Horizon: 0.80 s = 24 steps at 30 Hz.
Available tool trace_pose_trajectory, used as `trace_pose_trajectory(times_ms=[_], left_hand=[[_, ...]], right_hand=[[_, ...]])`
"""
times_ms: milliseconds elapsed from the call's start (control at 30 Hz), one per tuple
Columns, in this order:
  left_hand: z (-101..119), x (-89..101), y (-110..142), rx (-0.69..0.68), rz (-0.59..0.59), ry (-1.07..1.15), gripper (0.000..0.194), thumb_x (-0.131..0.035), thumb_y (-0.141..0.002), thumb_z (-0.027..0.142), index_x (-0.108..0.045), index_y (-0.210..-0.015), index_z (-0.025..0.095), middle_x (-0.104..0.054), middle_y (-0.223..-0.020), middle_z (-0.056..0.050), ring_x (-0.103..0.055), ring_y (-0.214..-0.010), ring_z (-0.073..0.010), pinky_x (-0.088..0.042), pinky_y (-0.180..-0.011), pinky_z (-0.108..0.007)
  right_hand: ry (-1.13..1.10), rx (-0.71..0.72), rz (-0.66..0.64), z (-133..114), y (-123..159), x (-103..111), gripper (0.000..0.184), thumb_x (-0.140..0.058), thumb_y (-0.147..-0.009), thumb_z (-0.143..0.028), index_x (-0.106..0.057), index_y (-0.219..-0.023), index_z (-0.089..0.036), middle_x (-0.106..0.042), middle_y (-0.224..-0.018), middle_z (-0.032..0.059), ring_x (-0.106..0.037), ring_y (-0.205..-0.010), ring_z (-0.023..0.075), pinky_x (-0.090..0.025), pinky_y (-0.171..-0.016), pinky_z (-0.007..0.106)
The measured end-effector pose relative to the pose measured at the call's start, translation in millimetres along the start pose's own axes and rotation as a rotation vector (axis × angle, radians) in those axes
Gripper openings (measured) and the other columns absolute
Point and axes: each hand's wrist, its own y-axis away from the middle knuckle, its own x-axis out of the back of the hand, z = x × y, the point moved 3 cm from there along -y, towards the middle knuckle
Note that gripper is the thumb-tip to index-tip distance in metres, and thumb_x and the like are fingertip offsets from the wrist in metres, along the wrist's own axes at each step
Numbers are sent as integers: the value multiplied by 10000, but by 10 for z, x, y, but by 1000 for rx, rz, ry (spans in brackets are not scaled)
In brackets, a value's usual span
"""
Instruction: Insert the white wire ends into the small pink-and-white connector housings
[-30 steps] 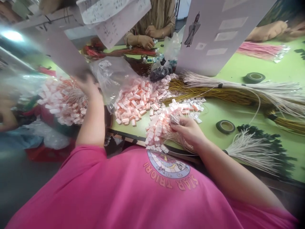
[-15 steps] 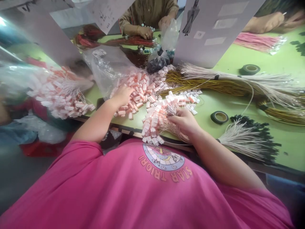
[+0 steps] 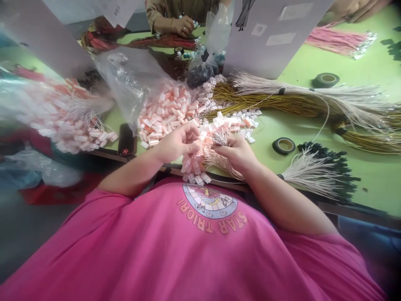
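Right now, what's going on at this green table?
A person in a pink shirt grips a bundle of pale wires in the right hand. The left hand is close beside it, but whether it holds anything is unclear. Loose pink-and-white pieces lie heaped just beyond on the table, and across it another person's hand is near small pale-blue pieces.

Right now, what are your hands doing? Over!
Right hand: gripping wire bundle. Left hand: close beside it, grip unclear. Loose pink connectors just beyond.

Pale partitions (image 3: 263,54), one bearing papers (image 3: 281,39), stand on a green table (image 3: 376,171) above a dim grey floor (image 3: 19,234)
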Motion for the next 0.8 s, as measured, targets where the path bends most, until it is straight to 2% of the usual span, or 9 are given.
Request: trace_pose_trajectory(times_ms=[100,233,367,500,800], left_hand=[[-70,-223,-9,154,-18,264,283,-718,-692,223,-523,-888,159,-558,-623,34,-566,-527,-88,-481,-532,-223],[-83,-307,20,274,-1,319,284,-729,-698,226,-588,-927,133,-641,-687,-22,-618,-568,-120,-490,-523,-234],[-81,-315,49,278,10,272,309,-712,-732,272,-604,-986,134,-671,-770,-49,-642,-642,-131,-503,-567,-238],[-141,-293,35,240,67,196,327,-744,-687,308,-593,-914,127,-664,-814,-55,-637,-690,-128,-504,-619,-236],[-180,-284,48,241,92,144,289,-707,-710,299,-605,-923,131,-659,-856,-55,-634,-725,-129,-495,-659,-245]], right_hand=[[22,26,23,-43,20,8,69,-636,-659,-194,-593,-619,-157,-519,-583,-29,-446,-552,88,-342,-556,261],[99,32,54,-96,48,20,128,-618,-622,-178,-515,-549,-163,-438,-527,-47,-382,-511,72,-284,-496,250],[186,11,67,-129,72,16,152,-589,-647,-221,-496,-541,-166,-402,-517,-47,-363,-506,72,-278,-482,247],[312,18,105,-175,86,1,213,-557,-649,-208,-407,-500,-178,-334,-491,-60,-310,-480,58,-247,-449,235],[514,112,136,-208,85,-28,193,-523,-612,-144,-371,-499,-177,-311,-502,-57,-310,-496,54,-254,-436,219]])
